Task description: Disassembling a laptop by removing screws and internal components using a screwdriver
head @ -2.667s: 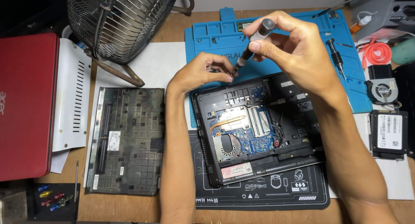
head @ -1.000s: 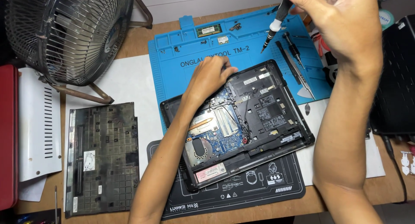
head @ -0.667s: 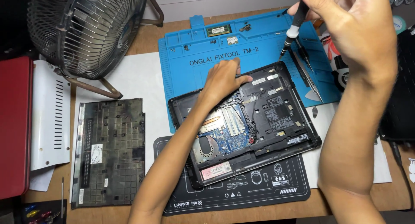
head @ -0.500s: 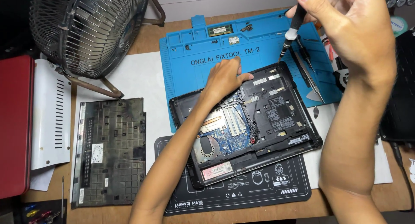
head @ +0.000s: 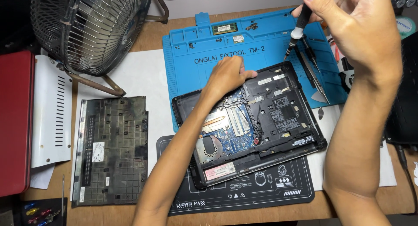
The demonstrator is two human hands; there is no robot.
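An opened black laptop base (head: 278, 110) lies tilted across a blue repair mat (head: 209, 60) and a black mat (head: 270, 191), its blue circuit board (head: 226, 134) exposed. My left hand (head: 226, 75) rests curled on the laptop's far edge, fingers pressed against the casing. Raised at the top right, my right hand (head: 357, 27) holds a small screwdriver (head: 297, 32), tip pointing down over the blue mat, clear of the laptop.
A removed keyboard panel (head: 111, 149) lies at the left on white paper. A metal fan (head: 87, 27) stands at the back left, a red case (head: 15, 121) and white vented cover (head: 52, 112) beside it. Tweezers and tools (head: 313, 64) lie on the blue mat's right side.
My right hand lifted the screwdriver away from the laptop toward the upper right. My left hand stayed on the laptop's far edge. The view shifted slightly.
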